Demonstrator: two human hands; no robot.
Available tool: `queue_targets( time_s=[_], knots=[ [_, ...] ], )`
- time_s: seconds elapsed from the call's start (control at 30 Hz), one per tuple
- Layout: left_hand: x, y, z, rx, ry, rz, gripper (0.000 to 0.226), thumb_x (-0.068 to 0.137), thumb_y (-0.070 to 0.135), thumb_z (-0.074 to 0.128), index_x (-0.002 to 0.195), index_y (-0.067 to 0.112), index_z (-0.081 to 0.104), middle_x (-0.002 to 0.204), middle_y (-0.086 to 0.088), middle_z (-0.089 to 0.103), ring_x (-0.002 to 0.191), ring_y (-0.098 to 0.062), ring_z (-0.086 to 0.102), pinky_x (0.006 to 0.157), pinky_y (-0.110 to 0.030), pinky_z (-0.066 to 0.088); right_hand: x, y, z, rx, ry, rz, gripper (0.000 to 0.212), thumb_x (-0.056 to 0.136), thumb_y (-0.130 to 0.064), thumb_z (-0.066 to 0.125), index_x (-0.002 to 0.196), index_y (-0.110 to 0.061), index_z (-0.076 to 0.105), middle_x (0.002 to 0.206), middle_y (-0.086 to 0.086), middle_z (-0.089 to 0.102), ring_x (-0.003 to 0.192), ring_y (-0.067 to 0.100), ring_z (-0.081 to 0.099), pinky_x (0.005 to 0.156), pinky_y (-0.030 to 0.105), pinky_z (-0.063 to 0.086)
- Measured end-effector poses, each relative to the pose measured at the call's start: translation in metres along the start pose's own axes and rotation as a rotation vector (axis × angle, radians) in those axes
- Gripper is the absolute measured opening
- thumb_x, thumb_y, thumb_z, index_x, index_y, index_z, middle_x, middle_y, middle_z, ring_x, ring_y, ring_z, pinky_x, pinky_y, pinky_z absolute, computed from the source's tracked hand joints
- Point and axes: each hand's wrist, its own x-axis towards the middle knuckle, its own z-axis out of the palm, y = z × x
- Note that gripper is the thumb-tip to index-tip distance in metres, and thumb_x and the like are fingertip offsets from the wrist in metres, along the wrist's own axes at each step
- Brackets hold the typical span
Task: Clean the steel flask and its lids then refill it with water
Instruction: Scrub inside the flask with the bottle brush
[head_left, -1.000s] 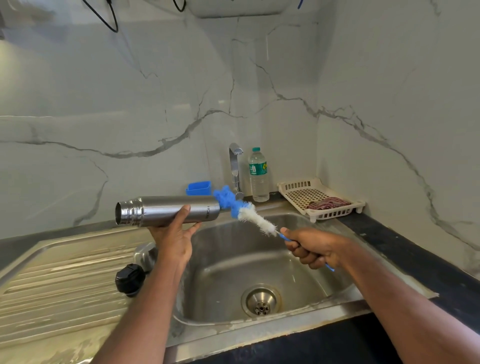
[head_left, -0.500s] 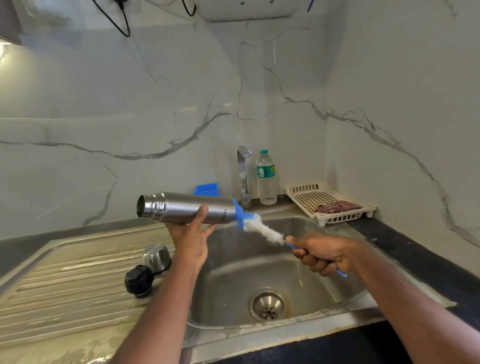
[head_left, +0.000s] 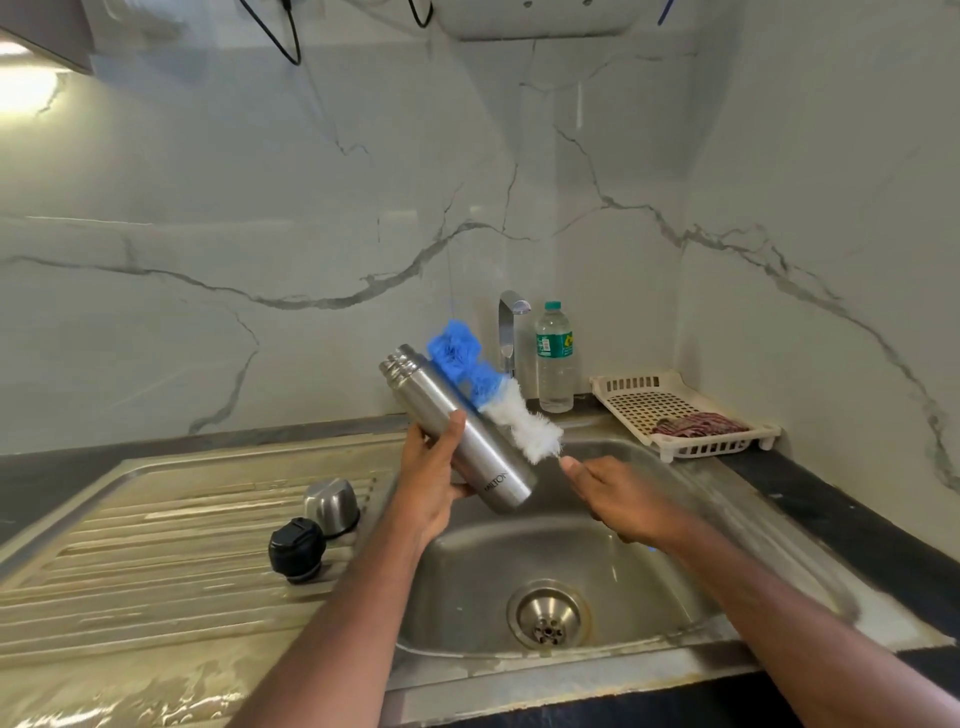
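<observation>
Over the sink basin (head_left: 675, 525), the left hand (head_left: 431, 483) grips the steel flask (head_left: 457, 431) around its lower body, thumb across the front, holding it tilted with the open threaded mouth up and to the far left and the base low, toward the right. The right hand (head_left: 618, 493) is curled around the handle of the bottle brush (head_left: 493, 395), whose white and blue bristles lie along the flask's far side, touching or just beside it; motion blur hides the exact contact. This looks like the scrubbing step, working the outside wall. Next the brush likely has to go into the mouth, which calls for lining the bristle tip up with the opening.

On the drainboard (head_left: 130, 545) to the left sit the black inner lid (head_left: 296, 550) and, just beyond it, the steel cup lid (head_left: 332, 506), neither in hand. At the far edge stand the tap (head_left: 509, 332) and a plastic water bottle (head_left: 554, 358), with a cream tray (head_left: 727, 444) to the right.
</observation>
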Motion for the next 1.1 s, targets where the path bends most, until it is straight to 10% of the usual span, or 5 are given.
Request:
queue_targets(
  time_s=[0.53, 1.1],
  knots=[
    [0.002, 0.002, -0.005, 0.719, 0.192, 0.36, 0.054, 0.074, 0.037, 0.089, 0.116, 0.03, 0.056, 0.088, 0.017, 0.064, 0.077, -0.001, 0.062, 0.064, -0.022, 0.046, 0.005, 0.038, -0.031, -0.508, 0.445, -0.233, 0.042, 0.1, -0.061, 0.03, 0.085, -0.036, 0.06, 0.059, -0.01, 0.055, 0.056, 0.007, 0.054, 0.049, 0.029, 0.04],
    [-0.003, 0.006, -0.011, 0.899, 0.216, 0.393, 0.075, 0.07, 0.045, 0.089, 0.132, 0.032, 0.049, 0.104, 0.011, 0.067, 0.08, -0.006, 0.064, 0.071, -0.029, 0.052, 0.003, 0.054, -0.043, -0.419, 0.47, -0.218, 0.039, 0.1, -0.059, 0.031, 0.069, -0.04, 0.046, 0.06, -0.008, 0.055, 0.057, 0.01, 0.054, 0.05, 0.03, 0.039]
  ],
)
